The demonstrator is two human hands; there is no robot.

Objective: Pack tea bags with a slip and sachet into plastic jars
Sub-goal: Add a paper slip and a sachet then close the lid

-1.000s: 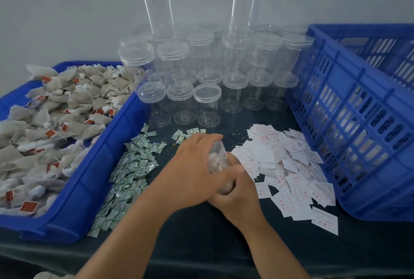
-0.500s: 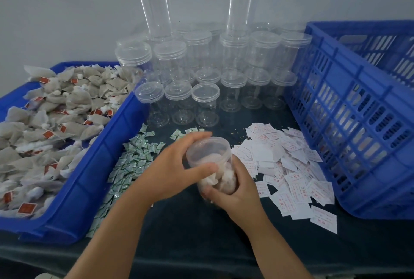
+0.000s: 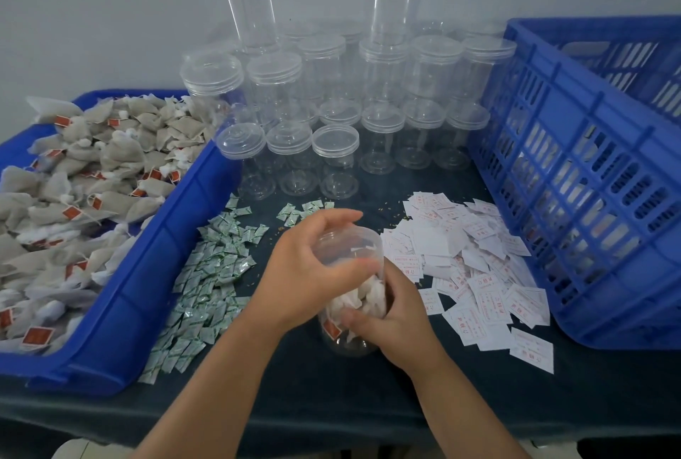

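With the left hand (image 3: 313, 270) curled round the tilted jar (image 3: 365, 293)'s mouth and the right hand (image 3: 401, 322) gripping its tea-bag-filled body, near-centre on the desk (image 3: 331, 396) between sachets (image 3: 206, 282) and slips (image 3: 475, 274), a careless twist could spill it.

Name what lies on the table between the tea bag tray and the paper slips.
Head view: green sachets, then the jar held by left hand and right hand.

sachets (image 3: 206, 274) lie left of slips (image 3: 468, 267), jars (image 3: 368, 97) behind.
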